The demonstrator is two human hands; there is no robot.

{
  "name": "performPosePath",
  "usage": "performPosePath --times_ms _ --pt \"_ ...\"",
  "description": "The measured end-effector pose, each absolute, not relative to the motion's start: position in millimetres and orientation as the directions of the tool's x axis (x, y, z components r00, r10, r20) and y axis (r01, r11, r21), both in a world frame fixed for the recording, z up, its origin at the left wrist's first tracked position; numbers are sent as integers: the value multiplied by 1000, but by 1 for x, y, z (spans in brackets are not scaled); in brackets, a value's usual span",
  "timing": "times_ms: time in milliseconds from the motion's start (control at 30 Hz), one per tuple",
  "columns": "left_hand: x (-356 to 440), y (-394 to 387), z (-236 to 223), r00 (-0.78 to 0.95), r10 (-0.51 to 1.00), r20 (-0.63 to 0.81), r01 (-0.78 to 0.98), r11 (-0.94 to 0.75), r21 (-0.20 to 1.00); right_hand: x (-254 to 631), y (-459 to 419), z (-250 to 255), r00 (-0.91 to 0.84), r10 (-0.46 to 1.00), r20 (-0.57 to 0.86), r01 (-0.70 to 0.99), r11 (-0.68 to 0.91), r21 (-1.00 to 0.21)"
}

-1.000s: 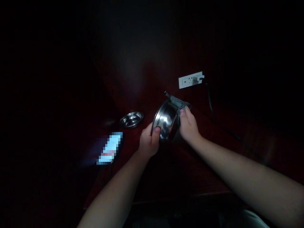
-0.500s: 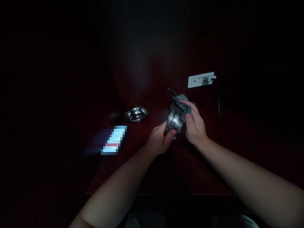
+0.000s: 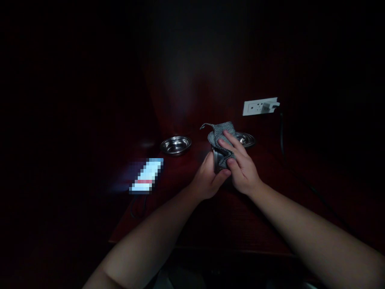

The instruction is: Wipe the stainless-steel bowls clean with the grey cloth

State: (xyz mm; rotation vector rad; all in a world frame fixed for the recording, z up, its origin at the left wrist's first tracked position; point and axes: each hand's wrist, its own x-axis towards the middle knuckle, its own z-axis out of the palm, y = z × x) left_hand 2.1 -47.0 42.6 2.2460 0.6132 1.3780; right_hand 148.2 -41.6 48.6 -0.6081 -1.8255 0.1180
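My left hand (image 3: 210, 178) grips a shiny metal bowl (image 3: 217, 159), its thumb lying along the near side. Most of the bowl is hidden behind my hands and a grey patterned cloth (image 3: 222, 132). With its fingers stretched over the cloth, my right hand (image 3: 245, 166) presses it against the bowl. A loose tail of the cloth sticks out to the upper left. Just behind my right hand, a second metal dish (image 3: 246, 139) rests on the table, partly covered from view. Another shallow metal bowl (image 3: 176, 145) sits left of my hands.
A lit phone (image 3: 146, 176) with a blurred screen lies on the left of the dark red table (image 3: 240, 228), a cable looping below it. A white wall socket (image 3: 260, 106) holds a plug, and a dark cord (image 3: 282, 134) hangs at the right. The surroundings are very dark.
The held bowl has turned so that less of its shiny side shows. My right hand has slid over it with the cloth, fingers now more spread, uncovering more of the dish behind.
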Motion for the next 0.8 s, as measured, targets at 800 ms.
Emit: performPosePath --times_ms 800 --pt "-1 -42 40 602 470 646 151 -861 486 144 -40 49 -194 496 847 260 858 -443"
